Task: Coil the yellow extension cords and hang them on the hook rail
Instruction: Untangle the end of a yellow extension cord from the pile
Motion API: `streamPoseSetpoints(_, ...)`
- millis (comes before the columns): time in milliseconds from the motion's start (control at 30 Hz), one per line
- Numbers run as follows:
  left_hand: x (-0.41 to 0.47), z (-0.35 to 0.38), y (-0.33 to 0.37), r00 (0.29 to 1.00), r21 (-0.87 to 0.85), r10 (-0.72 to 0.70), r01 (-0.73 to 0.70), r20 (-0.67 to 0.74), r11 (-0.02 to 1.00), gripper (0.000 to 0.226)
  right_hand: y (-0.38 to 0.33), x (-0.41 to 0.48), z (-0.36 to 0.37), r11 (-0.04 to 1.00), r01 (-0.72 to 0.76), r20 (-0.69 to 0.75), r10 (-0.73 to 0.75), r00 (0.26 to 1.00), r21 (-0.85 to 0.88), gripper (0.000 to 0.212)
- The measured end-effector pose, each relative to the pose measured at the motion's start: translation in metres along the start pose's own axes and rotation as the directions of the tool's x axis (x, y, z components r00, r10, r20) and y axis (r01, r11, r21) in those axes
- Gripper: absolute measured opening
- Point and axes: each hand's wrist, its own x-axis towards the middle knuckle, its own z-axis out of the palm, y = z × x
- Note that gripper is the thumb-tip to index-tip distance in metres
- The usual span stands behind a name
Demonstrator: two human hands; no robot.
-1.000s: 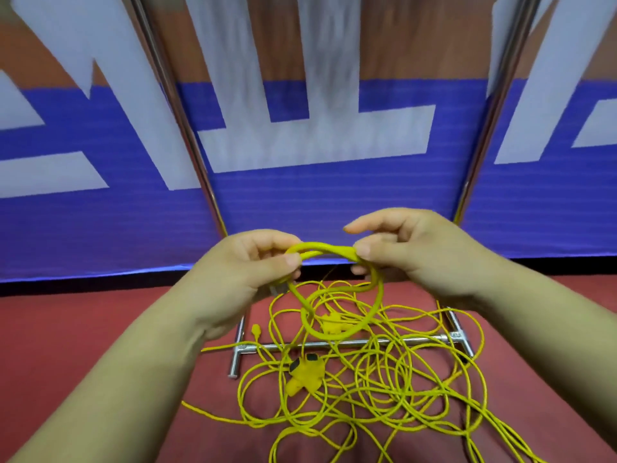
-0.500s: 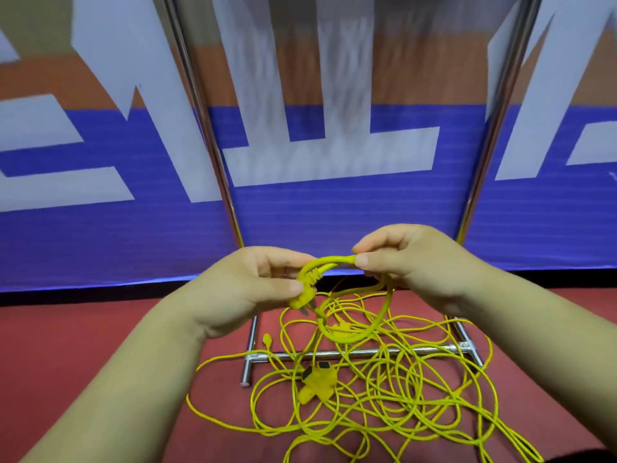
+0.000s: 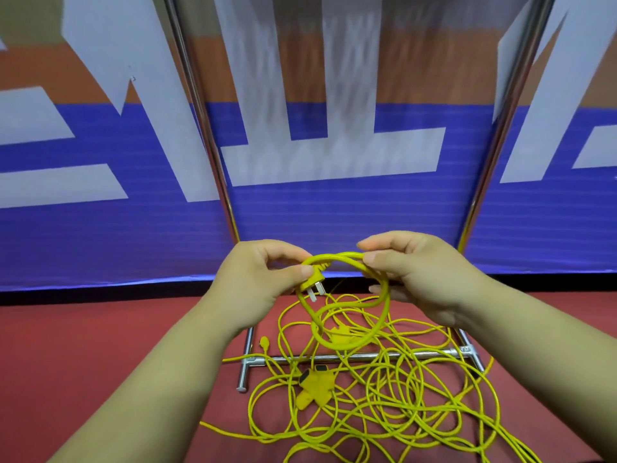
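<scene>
One loop (image 3: 384,312) formed so far. Pinches the plug (image 3: 312,285) in left hand (image 3: 257,282), prongs now swung down into view; pinches the loop's top in right hand (image 3: 420,275). Means coiling barely begun: leaves remaining yellow cords (image 3: 394,409) tangled on floor (image 3: 100,329) across rack foot (image 3: 430,354). Shows no containers.

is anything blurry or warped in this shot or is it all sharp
Head view: the banner's white lettering is smeared in vertical streaks up top; the metal poles splay outward, wide-angle distortion, with bright glints along them; the left hand, right hand, plug, cord loop and cords on the floor are sharp.
</scene>
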Motion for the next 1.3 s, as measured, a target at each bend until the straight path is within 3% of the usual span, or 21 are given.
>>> streamPoseSetpoints(200,0.005,0.006,-0.004,0.999,0.015,0.009,-0.009,-0.048,1.0,0.008,0.0,0.012,-0.003,0.993,0.113,-0.274,-0.102,0.956,0.025,0.012)
streamPoseSetpoints(300,0.006,0.006,-0.006,0.998,-0.034,-0.024,0.022,-0.054,0.999,0.007,0.0,0.015,-0.008,0.993,0.114,-0.305,-0.098,0.947,0.037,0.018)
streamPoseSetpoints(533,0.01,0.004,-0.014,0.976,-0.214,-0.216,0.216,0.022,0.953,0.013,-0.006,0.008,-0.01,0.978,0.179,-0.144,-0.162,0.976,0.108,0.03)
streamPoseSetpoints(667,0.014,0.002,-0.016,0.929,-0.479,-0.37,0.319,-0.013,0.818,0.01,-0.012,0.002,-0.01,0.979,0.19,-0.031,-0.188,0.982,0.079,0.02)
streamPoseSetpoints(767,0.015,-0.005,-0.019,0.911,-0.559,-0.411,0.329,-0.024,0.761,0.011,-0.013,-0.002,-0.011,0.977,0.214,0.029,-0.213,0.977,-0.023,0.018)
streamPoseSetpoints(967,0.016,-0.006,-0.021,0.93,-0.488,-0.343,0.238,-0.136,0.84,0.013,-0.009,-0.004,-0.011,0.875,0.305,0.083,-0.296,0.952,-0.376,0.016)
streamPoseSetpoints(1300,0.016,-0.007,-0.023,0.919,-0.414,-0.281,0.15,-0.277,0.898,0.012,-0.011,-0.007,0.001,0.797,0.359,0.227,-0.281,0.932,-0.486,0.018)
